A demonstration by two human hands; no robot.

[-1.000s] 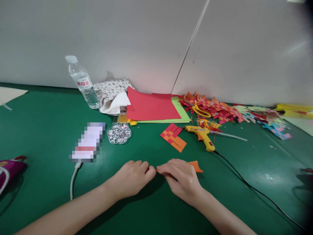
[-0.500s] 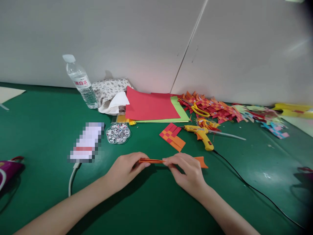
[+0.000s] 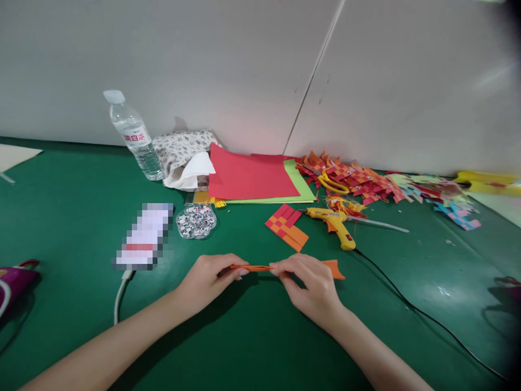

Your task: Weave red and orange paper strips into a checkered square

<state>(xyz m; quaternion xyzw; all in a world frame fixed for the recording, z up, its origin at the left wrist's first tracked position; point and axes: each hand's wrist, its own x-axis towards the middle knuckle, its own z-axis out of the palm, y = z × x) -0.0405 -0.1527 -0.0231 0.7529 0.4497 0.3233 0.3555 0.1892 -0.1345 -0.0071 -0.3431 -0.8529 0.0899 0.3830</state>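
Note:
Between my hands stretches a folded orange paper strip (image 3: pixel 259 268), seen nearly edge-on above the green table. My left hand (image 3: pixel 211 277) pinches its left end between thumb and fingers. The fingertips of my right hand (image 3: pixel 307 279) are closed on its right end. Behind the right hand, an orange paper piece (image 3: pixel 334 269) with a notched end sticks out; I cannot tell whether it belongs to the strip. Just beyond my hands lies a woven red and orange paper piece (image 3: pixel 286 227), with the tip of a yellow glue gun (image 3: pixel 336 224) close to its right.
A pack of googly eyes (image 3: pixel 197 221), a phone (image 3: pixel 145 234) on a cable and a water bottle (image 3: pixel 136 138) are on the left. Red paper sheets (image 3: pixel 252 175) lie at the back. Yellow scissors (image 3: pixel 334 183) rest by woven paper fish (image 3: pixel 362 179). The glue gun's black cord (image 3: pixel 407 298) runs right.
The left thumb and fingers have shifted slightly on the strip, and its layers look closer together. The right hand has hardly moved.

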